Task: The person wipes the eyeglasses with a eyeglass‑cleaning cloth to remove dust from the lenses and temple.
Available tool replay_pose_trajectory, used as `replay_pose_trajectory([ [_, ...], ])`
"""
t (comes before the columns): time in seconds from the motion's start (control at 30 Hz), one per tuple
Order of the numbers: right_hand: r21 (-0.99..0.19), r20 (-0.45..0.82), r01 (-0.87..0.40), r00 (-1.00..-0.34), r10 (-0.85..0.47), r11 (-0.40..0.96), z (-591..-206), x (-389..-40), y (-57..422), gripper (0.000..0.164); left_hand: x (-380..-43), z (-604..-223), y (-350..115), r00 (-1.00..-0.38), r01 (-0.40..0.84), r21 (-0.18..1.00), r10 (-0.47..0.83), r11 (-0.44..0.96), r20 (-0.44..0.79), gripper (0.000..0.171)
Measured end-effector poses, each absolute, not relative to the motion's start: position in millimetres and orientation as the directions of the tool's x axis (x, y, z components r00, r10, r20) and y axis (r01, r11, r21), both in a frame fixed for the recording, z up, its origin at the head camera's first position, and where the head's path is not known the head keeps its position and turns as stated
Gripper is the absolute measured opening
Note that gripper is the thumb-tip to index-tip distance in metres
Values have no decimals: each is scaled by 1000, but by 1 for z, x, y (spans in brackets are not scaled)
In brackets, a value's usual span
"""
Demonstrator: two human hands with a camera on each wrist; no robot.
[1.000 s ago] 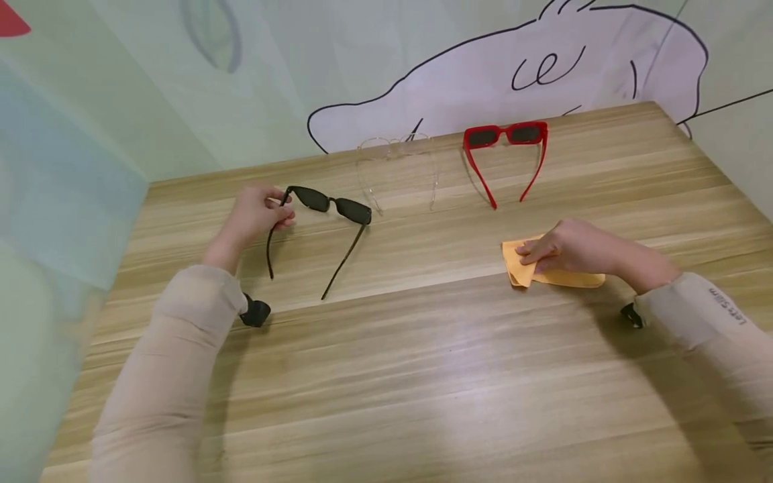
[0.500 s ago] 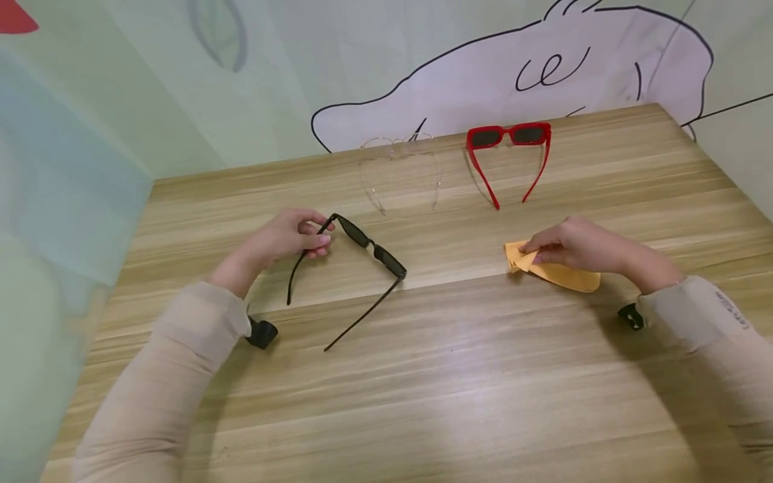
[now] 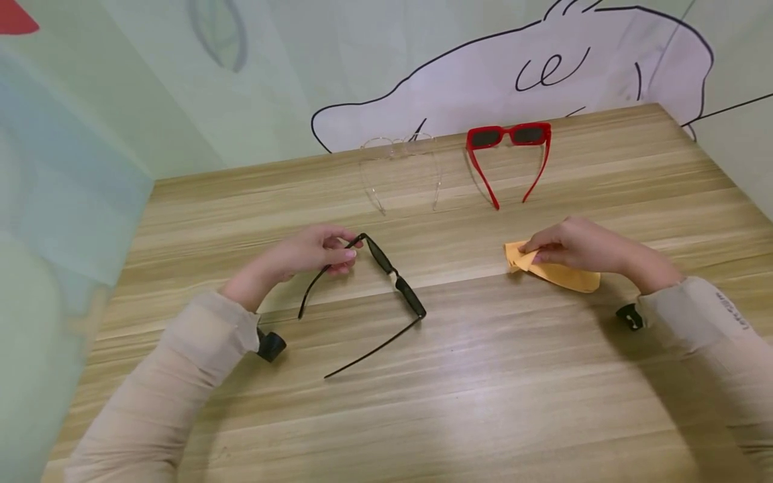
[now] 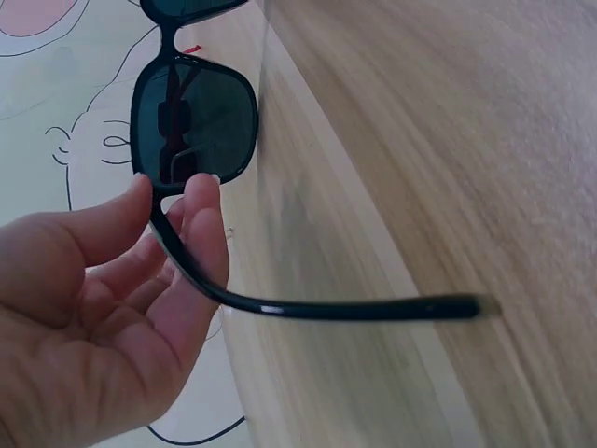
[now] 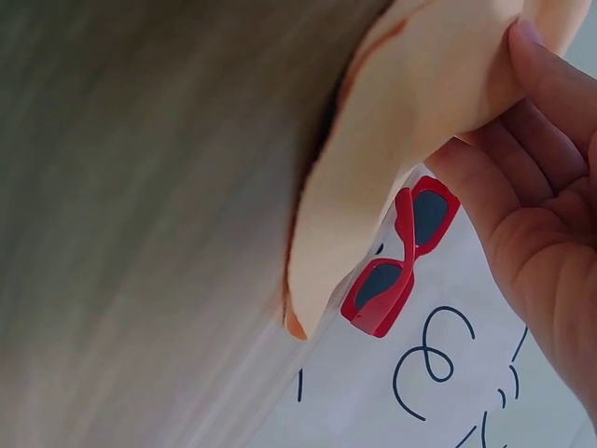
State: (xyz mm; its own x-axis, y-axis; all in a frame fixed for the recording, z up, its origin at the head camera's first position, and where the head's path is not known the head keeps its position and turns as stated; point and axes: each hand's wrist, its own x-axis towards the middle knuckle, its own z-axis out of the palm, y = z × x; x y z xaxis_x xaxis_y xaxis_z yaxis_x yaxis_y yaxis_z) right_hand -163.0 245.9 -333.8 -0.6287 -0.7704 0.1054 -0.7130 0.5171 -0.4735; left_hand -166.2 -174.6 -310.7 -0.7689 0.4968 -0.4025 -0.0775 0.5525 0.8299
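Note:
My left hand (image 3: 314,253) pinches a pair of black sunglasses (image 3: 379,256) by one temple, close to the hinge. Both temples are unfolded, and the front points toward the right. In the left wrist view, thumb and fingertips grip the sunglasses (image 4: 194,121) at the frame's corner, and the temple curves away to the right. My right hand (image 3: 580,247) holds an orange cloth (image 3: 564,275) between thumb and fingers over the table. The right wrist view shows the cloth (image 5: 364,168) hanging in folds from the fingers.
Along the back of the wooden table (image 3: 471,416) stand clear thin-rimmed eyeglasses (image 3: 439,178) and red sunglasses (image 3: 507,137), both with temples unfolded toward me. A wall (image 3: 253,87) with line drawings rises behind the table and along its left side.
My left hand has carried the black sunglasses right and toward me, turning their front clockwise. The right hand has gathered the cloth slightly and then stayed in place.

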Motion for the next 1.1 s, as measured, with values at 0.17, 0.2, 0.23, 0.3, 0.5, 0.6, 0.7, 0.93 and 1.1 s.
replay_pose_trajectory([
  [0.17, -490, 102, -712, -620, -778, 503, -335, -164, 246, 19, -168, -312, -169, -781, -91, 818, 469, 567, -412, 29],
  [0.2, -492, 100, -711, -620, -778, 503, -335, -164, 245, 19, -169, -312, -167, -784, -91, 818, 466, 568, -411, 30],
  [0.23, -492, 99, -711, -618, -780, 502, -335, -164, 245, 19, -170, -312, -166, -787, -93, 818, 462, 567, -410, 31],
  [0.3, -493, 91, -707, -622, -778, 507, -335, -164, 244, 19, -171, -313, -162, -792, -90, 819, 458, 567, -403, 33],
  [0.5, -495, 72, -698, -627, -776, 518, -335, -163, 243, 18, -173, -312, -152, -787, -120, 830, 458, 545, -414, 36],
  [0.6, -493, 83, -706, -620, -780, 508, -336, -163, 242, 17, -171, -307, -146, -783, -153, 848, 460, 508, -417, 37],
  [0.7, -490, 95, -715, -613, -784, 499, -335, -164, 242, 17, -166, -295, -140, -786, -171, 863, 462, 476, -411, 34],
  [0.93, -494, 106, -721, -605, -789, 486, -332, -164, 242, 13, -140, -254, -129, -795, -59, 911, 532, 407, -290, 20],
  [1.1, -504, 114, -726, -594, -797, 468, -331, -165, 242, 13, -124, -236, -127, -808, 86, 945, 577, 317, -119, 9],
])
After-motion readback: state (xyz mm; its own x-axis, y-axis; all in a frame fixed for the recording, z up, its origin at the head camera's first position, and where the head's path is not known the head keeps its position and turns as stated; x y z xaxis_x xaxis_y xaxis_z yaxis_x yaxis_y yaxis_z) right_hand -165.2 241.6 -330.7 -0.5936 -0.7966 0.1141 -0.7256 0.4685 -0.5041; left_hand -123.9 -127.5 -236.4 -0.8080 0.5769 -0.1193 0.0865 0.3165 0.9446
